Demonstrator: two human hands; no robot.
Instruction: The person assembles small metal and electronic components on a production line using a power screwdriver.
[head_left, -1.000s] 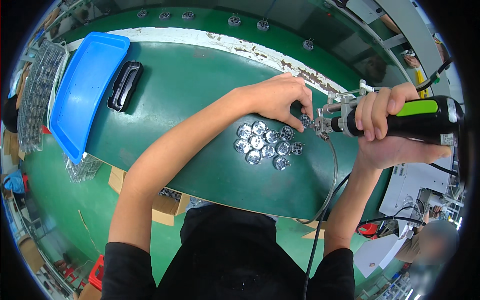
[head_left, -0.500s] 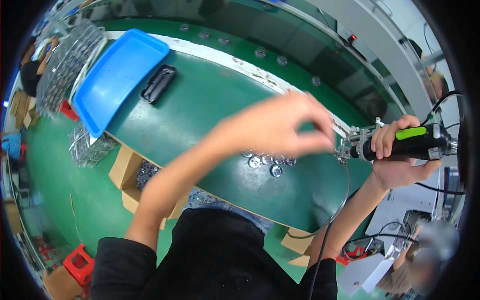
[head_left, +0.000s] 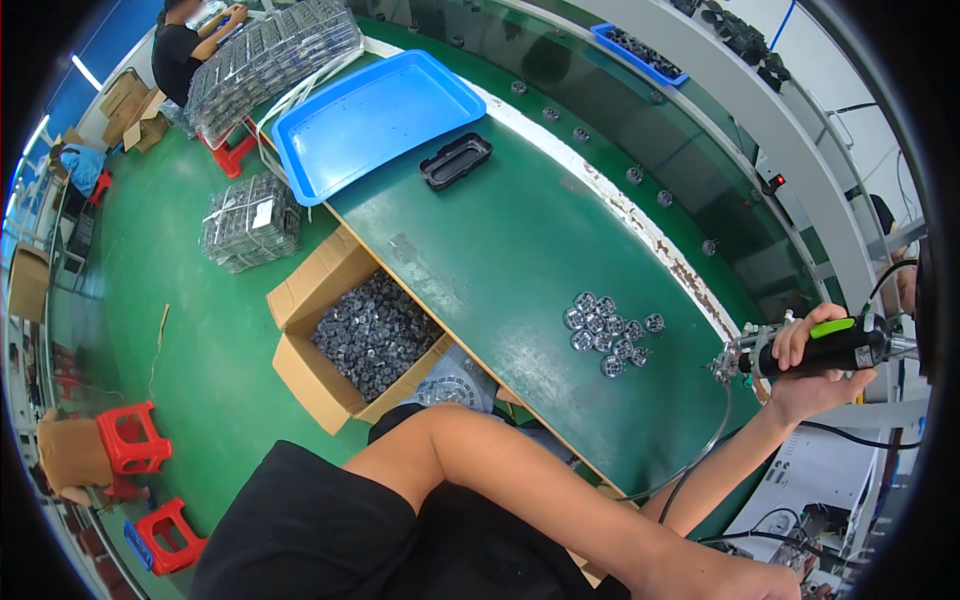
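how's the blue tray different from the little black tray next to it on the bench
The blue tray is far larger and bright blue; the black tray is small and dark. The blue tray hangs over the green bench's far left edge, while the black tray lies wholly on it. The blue tray shows a plain, flat floor; the black tray has a raised rim round a recessed middle. Both are rectangular with rounded corners and hold nothing.

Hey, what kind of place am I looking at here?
Most likely a factory assembly line. A long green workbench carries a cluster of small round metal parts, the right hand grips a corded power screwdriver, and a cardboard box of dark parts sits below.
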